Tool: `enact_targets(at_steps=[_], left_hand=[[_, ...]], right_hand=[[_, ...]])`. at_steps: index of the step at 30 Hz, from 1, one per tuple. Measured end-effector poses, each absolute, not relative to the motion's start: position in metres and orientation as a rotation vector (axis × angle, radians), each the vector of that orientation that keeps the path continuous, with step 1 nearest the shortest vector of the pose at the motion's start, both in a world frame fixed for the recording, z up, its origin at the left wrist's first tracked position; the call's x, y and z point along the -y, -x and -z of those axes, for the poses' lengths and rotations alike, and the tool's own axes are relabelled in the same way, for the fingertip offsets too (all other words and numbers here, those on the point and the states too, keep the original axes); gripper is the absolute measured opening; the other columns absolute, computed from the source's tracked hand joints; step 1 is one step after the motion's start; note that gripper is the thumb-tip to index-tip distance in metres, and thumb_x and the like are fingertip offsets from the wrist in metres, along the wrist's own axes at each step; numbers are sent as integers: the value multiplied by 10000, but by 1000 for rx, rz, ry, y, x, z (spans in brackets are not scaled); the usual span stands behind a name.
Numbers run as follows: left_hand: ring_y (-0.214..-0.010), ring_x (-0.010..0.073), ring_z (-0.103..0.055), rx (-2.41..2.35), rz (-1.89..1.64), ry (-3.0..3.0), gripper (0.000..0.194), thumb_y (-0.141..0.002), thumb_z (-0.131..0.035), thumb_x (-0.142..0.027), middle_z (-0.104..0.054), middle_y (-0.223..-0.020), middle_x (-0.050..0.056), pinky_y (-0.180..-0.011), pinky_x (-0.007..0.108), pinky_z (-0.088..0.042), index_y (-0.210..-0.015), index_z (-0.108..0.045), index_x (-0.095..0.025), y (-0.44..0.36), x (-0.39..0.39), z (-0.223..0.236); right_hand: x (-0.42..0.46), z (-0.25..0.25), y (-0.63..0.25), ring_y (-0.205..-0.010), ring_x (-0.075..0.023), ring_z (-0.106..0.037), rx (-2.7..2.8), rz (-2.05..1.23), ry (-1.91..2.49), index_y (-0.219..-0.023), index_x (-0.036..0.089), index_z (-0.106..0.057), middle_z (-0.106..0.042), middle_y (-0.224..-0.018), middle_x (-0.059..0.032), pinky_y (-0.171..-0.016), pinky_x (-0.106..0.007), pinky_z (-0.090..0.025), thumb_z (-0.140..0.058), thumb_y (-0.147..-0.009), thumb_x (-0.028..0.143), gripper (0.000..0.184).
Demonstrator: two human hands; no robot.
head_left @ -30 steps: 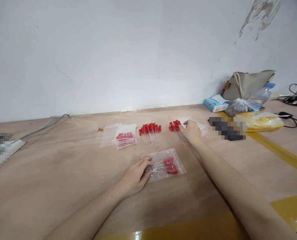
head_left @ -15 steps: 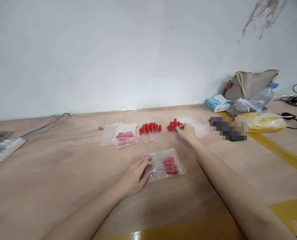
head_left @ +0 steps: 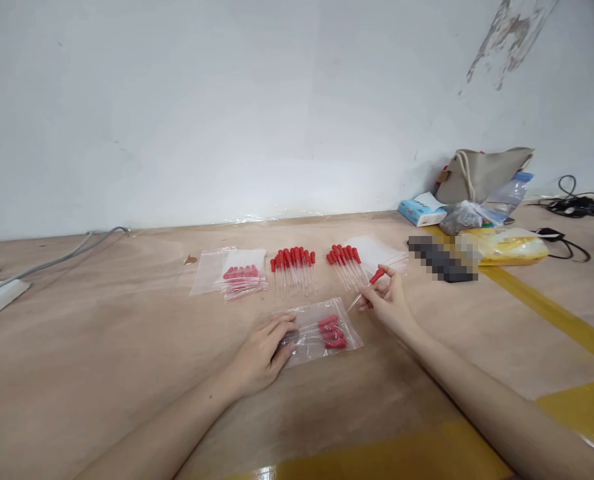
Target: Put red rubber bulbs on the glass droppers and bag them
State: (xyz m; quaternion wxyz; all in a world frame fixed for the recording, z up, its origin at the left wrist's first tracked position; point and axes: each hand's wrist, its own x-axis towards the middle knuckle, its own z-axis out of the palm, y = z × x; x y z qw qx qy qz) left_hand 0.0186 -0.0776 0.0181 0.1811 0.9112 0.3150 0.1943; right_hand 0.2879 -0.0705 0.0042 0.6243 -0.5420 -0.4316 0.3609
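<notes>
A clear zip-lock bag [head_left: 304, 350] lies on the table in front of me with several red-bulbed droppers in it, their bulbs toward its right end. My left hand [head_left: 269, 347] holds the bag's left end between thumb and fingers. Just right of the bag, my right hand [head_left: 384, 300] grips a single dropper [head_left: 376, 276], its red bulb up and its clear tip slanting down-left toward the bag's mouth. Behind are two groups of loose droppers, a left group [head_left: 291, 260] and a right group [head_left: 344, 257].
Filled bags [head_left: 241, 275] are stacked at the left. Flat bags [head_left: 377, 252] lie behind my right hand. Farther right are a dark blurred object [head_left: 441, 261], a yellow packet [head_left: 511, 248], a blue tissue pack [head_left: 419, 211], a grey tote [head_left: 481, 175] and black cables [head_left: 574, 205].
My right hand has drawn one dropper out of the right group and brought it down toward the bag. My left hand stays on the bag. The view has shifted slightly.
</notes>
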Motion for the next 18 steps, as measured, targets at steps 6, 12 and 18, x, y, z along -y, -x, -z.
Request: enact_targets(at_steps=[6,12,18], left_hand=[[-1172,192,-396,-906,-539,-2582,261,-876,-379,-258,-462,-1246,63,-979,396,-344,-1119,-463,-214,-18,79,-20],[-1148,214,-417,-917,-578,-2548,422,-841,-443,-274,-463,-1243,80,-957,419,-358,-1245,-338,-214,-19,79,-18],[-1175,226,-395,-965,-544,-2447,607,-824,-480,-288,-437,-1281,95,-962,439,-341,-1331,-155,-212,-17,78,-14]], right_hand=[[74,5,-273,-537,-137,-592,824,-955,1163,-978,245,-290,-539,-627,70,-552,-311,-528,-642,-622,420,530],[82,3,-271,-582,-99,-564,1021,-1182,1223,-812,194,-433,-573,-705,19,-588,-263,-490,-639,-611,452,386],[82,1,-277,-473,-70,-432,1438,-1136,1337,-772,171,-507,-468,-538,64,-455,-199,-359,-627,-640,421,308]])
